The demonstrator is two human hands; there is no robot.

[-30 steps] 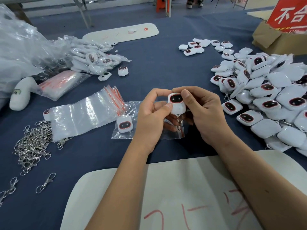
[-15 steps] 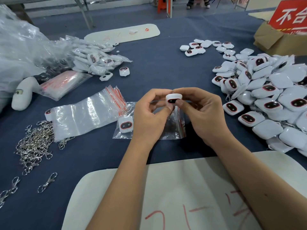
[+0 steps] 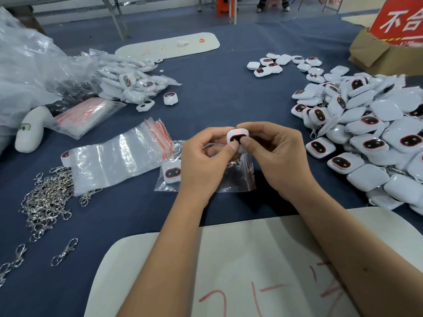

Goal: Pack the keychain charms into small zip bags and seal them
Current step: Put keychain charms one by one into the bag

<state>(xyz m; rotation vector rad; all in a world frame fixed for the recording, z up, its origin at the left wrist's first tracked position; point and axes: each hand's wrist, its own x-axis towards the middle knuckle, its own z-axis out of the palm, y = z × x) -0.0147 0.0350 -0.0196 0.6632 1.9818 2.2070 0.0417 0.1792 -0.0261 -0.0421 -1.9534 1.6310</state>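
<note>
Above the middle of the dark blue cloth-covered surface, the left hand and the right hand together pinch one small white rounded-square keychain charm with a black, red-rimmed face, thumbs meeting on its near side and fingers curled behind it. Directly beneath the hands lies a small clear zip bag with a red seal strip, with another white charm resting at its left edge. Left of that sits a stack of empty clear zip bags, and further left a heap of silver metal clasps. To the right, a large pile of loose white charms spreads toward the edge. Bagged charms lie at the far left beside crumpled clear plastic. A white foam board with red marks lies nearest the person, under the forearms.
</note>
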